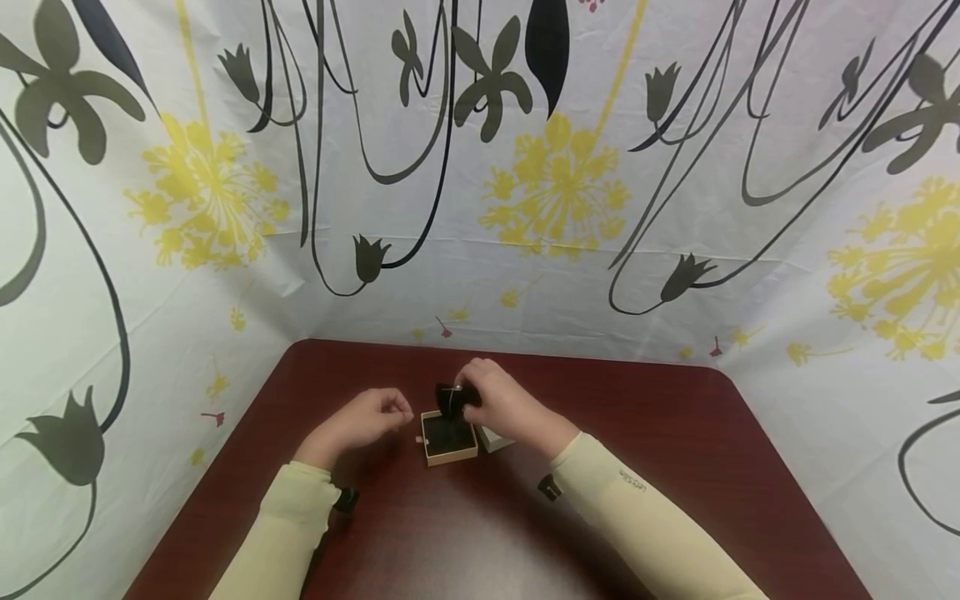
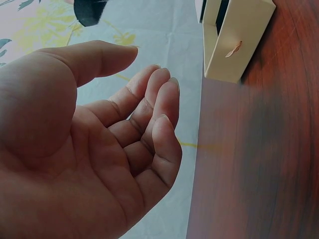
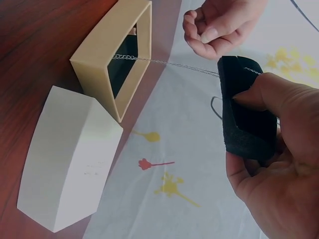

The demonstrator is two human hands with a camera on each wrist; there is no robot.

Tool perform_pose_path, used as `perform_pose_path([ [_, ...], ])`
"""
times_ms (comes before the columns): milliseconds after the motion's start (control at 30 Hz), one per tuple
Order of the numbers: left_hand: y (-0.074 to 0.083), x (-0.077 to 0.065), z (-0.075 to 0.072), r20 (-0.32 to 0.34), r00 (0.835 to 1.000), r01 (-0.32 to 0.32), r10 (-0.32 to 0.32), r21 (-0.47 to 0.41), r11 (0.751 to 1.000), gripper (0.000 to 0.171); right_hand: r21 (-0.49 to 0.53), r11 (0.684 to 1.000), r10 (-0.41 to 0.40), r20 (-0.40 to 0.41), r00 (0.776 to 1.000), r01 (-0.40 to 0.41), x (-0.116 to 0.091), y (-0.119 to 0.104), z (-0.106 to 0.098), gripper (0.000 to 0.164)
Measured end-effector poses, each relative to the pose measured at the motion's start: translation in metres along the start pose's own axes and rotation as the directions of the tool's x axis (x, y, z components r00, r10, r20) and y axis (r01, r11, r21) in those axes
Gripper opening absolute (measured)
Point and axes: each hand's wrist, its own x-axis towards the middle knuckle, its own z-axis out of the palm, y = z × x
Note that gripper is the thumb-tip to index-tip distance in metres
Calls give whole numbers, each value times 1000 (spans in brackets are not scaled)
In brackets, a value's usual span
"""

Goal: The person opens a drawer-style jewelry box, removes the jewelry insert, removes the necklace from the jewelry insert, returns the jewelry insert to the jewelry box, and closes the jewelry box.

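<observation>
My right hand point(image 1: 501, 398) pinches a black velvety jewelry pad point(image 3: 244, 124) between thumb and fingers, above a small tan box point(image 1: 452, 457). From the pad a thin silver chain point(image 3: 182, 65) stretches down into that box, whose inside is dark. To the left of the box is my left hand point(image 1: 366, 421), its fingers loosely bent and holding nothing; in the left wrist view the palm and the gap below the thumb show plainly. A small ribbon tab point(image 2: 234, 49) sticks out of the box's side. Beside the box lies a white box cover point(image 3: 70, 154), partly behind my right hand in the head view.
Both boxes rest on a dark red-brown table point(image 1: 630, 433) with rounded far corners. A white cloth point(image 1: 435, 208) printed with yellow flowers and dark stems hangs around the back and sides. Each wrist wears a dark strap-mounted device point(image 1: 550, 487).
</observation>
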Motion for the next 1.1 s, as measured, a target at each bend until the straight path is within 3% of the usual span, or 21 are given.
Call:
perform_pose_path([
  [1100,-6,-1,-2,-6,1000,13,-13,-2,1000,10,15,999,-34,-111,993,36,-9,-13,-31,29],
])
